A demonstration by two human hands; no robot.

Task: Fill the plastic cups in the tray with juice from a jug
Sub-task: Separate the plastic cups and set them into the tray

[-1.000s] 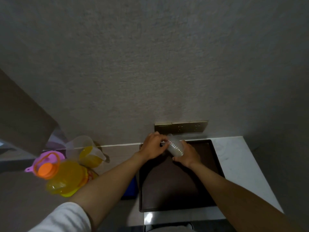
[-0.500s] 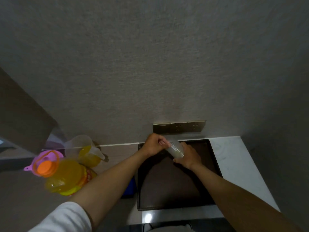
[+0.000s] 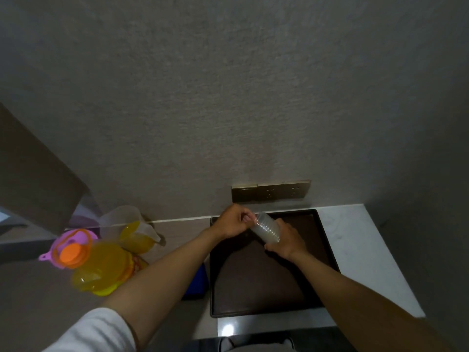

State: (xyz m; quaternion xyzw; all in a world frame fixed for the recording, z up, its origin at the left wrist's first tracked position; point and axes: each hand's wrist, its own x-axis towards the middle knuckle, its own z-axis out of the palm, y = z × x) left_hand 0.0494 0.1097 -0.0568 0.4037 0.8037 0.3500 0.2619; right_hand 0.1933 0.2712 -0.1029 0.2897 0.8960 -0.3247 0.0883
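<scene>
Cup stack in my hands, above the tray (image 3: 327, 240).
My right hand (image 3: 285, 240) grips the stack of plastic cups (image 3: 266, 228); my left hand (image 3: 233, 221) pinches its top rim.

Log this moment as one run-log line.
phase: separating cups | right hand: holds cup stack | left hand: pinches stack's top rim | tray: no cups | jug: untouched

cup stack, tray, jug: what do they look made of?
Cup stack: thin clear plastic, ribbed; the hands show through it.
Tray: dark brown and matte with a raised rim; probably plastic, can't confirm.
Jug: translucent, frosted-looking plastic; the orange juice shows through its wall.
</scene>
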